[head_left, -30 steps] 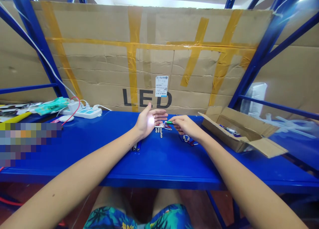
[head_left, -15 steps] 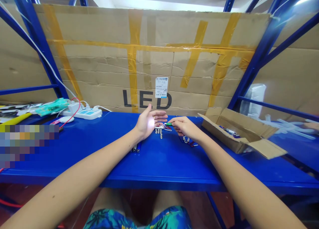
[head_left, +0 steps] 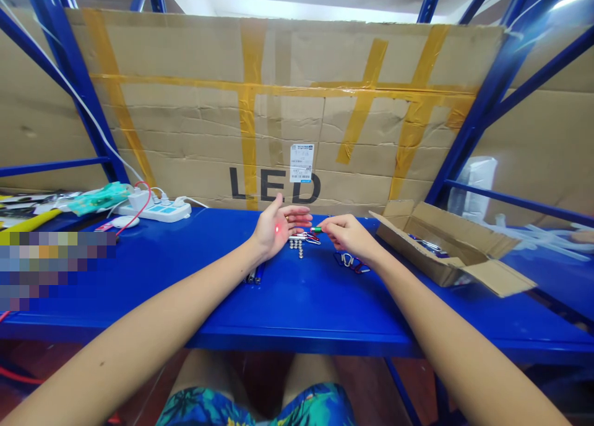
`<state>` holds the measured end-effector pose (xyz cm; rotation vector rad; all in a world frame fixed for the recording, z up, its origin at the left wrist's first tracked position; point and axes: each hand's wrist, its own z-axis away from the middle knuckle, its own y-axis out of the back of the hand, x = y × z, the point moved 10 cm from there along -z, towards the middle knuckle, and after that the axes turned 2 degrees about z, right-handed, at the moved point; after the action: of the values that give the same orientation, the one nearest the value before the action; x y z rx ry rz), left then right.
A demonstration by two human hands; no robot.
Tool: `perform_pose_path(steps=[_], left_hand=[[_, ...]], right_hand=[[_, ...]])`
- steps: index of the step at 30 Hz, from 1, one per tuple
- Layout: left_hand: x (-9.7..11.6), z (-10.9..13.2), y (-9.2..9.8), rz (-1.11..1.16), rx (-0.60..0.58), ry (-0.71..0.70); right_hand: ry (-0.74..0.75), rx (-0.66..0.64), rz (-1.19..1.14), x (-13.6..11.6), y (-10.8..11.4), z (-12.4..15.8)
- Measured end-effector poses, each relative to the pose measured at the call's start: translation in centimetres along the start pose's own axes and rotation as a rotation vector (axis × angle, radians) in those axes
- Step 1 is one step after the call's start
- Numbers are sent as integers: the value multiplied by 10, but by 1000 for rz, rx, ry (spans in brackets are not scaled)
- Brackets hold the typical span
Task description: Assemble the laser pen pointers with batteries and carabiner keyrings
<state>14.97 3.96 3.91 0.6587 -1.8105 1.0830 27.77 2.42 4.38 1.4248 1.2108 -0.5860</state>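
Pinching the green penlight between fingers, it's the right hand; left of that penlight, the left hand, fingers wide, catches a red dot

Table: smooth, glossy, painted-metal look. Middle of table: green penlight, shiny, metal-looking; button cells, bright polished metal; clips, glossy, metal-looking. Right side of table: open box, matt brown cardboard. Left side of table: power strip, smooth white plastic. Behind table: large sheet, matt creased cardboard; tape glossy plastic, label paper.
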Motion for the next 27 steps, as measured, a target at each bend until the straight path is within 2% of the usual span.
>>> perform_pose_path(steps=[21,27], left_hand=[[2,0,1,-61,-15,-11],[1,0,1,16,-25,3]], right_hand=[[19,28,43,-4,3,0],[18,23,68,-5,3,0]])
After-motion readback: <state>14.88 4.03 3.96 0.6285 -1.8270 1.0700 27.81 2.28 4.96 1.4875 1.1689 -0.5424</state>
